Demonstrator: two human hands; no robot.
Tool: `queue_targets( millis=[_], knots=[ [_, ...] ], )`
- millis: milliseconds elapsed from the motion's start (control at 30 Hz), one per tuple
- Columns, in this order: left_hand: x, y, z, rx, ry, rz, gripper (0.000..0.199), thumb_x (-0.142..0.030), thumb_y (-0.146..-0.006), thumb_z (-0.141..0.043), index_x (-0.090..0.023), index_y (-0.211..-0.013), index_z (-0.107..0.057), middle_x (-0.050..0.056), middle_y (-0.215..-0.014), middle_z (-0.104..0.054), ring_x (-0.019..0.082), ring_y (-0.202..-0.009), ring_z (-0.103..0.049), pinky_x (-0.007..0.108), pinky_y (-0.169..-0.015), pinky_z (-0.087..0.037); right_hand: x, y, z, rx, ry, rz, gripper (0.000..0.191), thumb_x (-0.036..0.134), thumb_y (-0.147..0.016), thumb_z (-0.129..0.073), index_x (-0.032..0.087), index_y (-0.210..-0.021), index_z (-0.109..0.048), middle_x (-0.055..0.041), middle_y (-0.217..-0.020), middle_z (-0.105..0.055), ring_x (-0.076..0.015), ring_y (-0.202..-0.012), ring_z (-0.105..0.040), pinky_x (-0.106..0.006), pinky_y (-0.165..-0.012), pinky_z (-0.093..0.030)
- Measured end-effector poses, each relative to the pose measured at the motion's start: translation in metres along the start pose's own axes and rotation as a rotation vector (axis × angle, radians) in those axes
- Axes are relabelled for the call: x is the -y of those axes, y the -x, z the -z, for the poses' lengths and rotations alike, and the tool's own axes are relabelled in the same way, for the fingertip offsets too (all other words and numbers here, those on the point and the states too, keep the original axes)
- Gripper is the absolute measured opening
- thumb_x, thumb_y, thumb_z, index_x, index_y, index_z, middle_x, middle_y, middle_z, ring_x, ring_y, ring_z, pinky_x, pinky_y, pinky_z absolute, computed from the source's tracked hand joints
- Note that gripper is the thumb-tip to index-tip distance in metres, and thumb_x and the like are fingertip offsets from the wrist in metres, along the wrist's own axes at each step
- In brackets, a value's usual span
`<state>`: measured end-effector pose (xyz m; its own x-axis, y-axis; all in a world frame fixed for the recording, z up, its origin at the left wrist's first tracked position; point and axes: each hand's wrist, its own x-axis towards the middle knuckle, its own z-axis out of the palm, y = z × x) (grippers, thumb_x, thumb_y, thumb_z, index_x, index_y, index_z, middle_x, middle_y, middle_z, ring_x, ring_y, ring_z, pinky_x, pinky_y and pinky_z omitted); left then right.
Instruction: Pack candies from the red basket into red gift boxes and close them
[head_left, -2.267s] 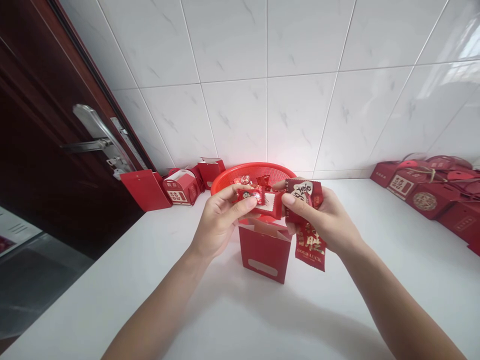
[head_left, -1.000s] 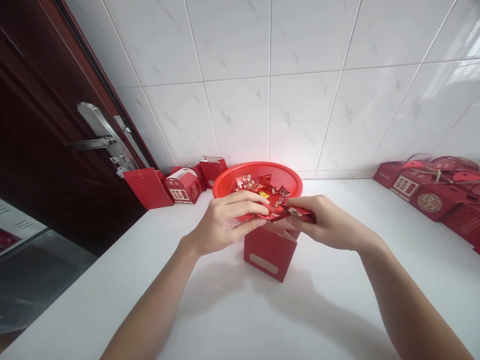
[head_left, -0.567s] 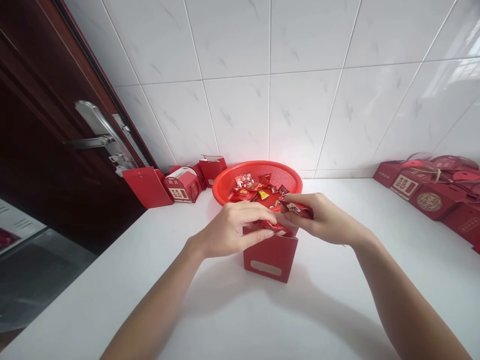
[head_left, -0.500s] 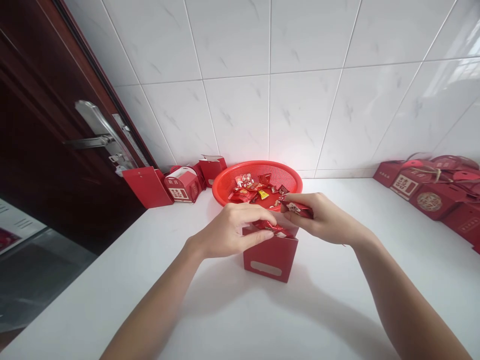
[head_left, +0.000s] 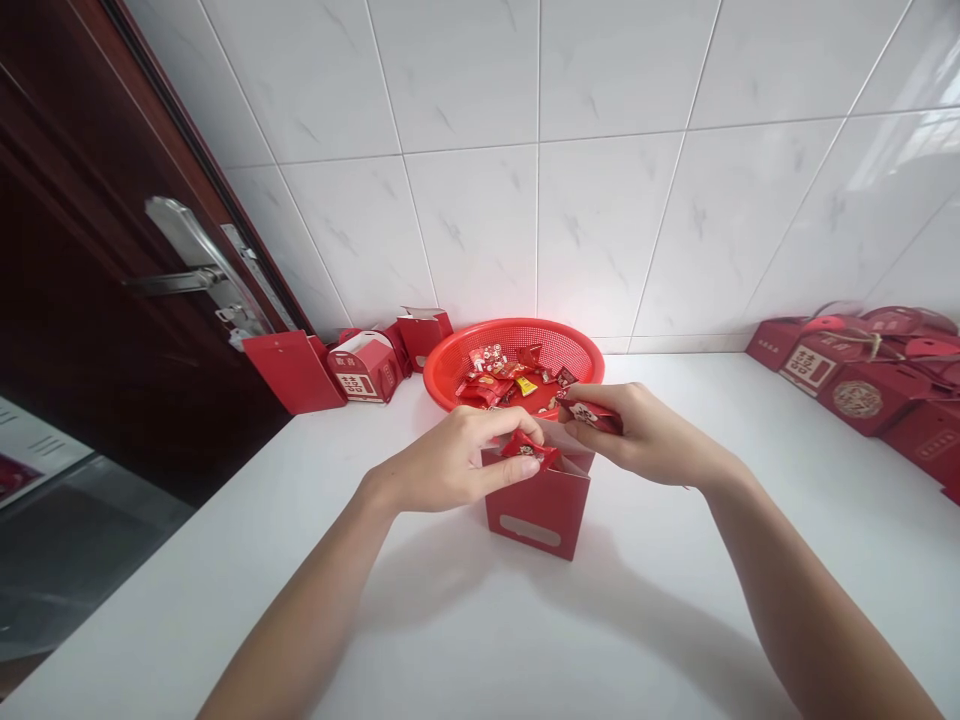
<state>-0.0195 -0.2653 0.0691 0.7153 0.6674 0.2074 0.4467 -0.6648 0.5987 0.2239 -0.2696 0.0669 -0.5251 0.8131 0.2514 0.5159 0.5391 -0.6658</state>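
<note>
A small open-topped red box (head_left: pixel 536 512) stands upright on the white table (head_left: pixel 645 630), a pale label low on its near face. At its mouth is a small red wrapped packet (head_left: pixel 526 450), caught between the bent thumb and forefinger of the left hand (head_left: pixel 450 458); whether those fingers also touch the box's edge I cannot tell. The right hand (head_left: pixel 649 435), just above the box's right side and apart from the left, is closed around dark red packets (head_left: pixel 596 416), thumb below and fingers over the top; how many is hidden. Just behind the box sits a red perforated basket (head_left: pixel 441 368) with more wrapped sweets (head_left: pixel 489 388) inside, one of them yellow. Other red boxes (head_left: pixel 366 365) stand left of the basket, and a cluster of decorated boxes (head_left: pixel 855 400) lies far to the right.
</note>
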Motion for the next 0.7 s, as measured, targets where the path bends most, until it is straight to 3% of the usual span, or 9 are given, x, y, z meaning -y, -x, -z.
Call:
queue_targets(
  millis=[200,400,700],
  knots=[
    [-0.0011,-0.0004,-0.0011,-0.045,-0.015,-0.004,0.014,-0.033,-0.098,-0.056,-0.023,-0.104,-0.063,0.0,-0.094,-0.073,0.014,-0.076,-0.066,0.023,-0.067,-0.055,0.0008,0.0007,-0.0007,-0.01,0.022,-0.021,0.024,0.023,-0.093,-0.051,0.021,-0.07,-0.042,0.0066,-0.059,-0.034,-0.0094,-0.052,-0.025,-0.027,-0.05,-0.021],
    [0.0007,-0.0005,-0.0009,-0.034,-0.047,-0.002,0.017,-0.036,-0.098,-0.057,-0.023,-0.105,-0.065,0.002,-0.103,-0.075,0.017,-0.088,-0.07,0.025,-0.073,-0.057,0.0016,-0.0002,-0.0007,-0.007,0.031,-0.013,0.023,0.025,-0.094,-0.05,0.021,-0.073,-0.044,0.0069,-0.059,-0.034,-0.0095,-0.052,-0.026,-0.027,-0.05,-0.022],
    [-0.0001,-0.0018,-0.0011,-0.053,-0.051,-0.009,0.014,-0.032,-0.099,-0.058,-0.023,-0.106,-0.066,-0.001,-0.1,-0.074,0.014,-0.082,-0.068,0.023,-0.071,-0.055,0.0019,0.0001,-0.0008,-0.016,0.042,-0.014,0.023,0.021,-0.092,-0.051,0.022,-0.071,-0.042,0.007,-0.059,-0.034,-0.0093,-0.052,-0.025,-0.027,-0.05,-0.022]
  ],
)
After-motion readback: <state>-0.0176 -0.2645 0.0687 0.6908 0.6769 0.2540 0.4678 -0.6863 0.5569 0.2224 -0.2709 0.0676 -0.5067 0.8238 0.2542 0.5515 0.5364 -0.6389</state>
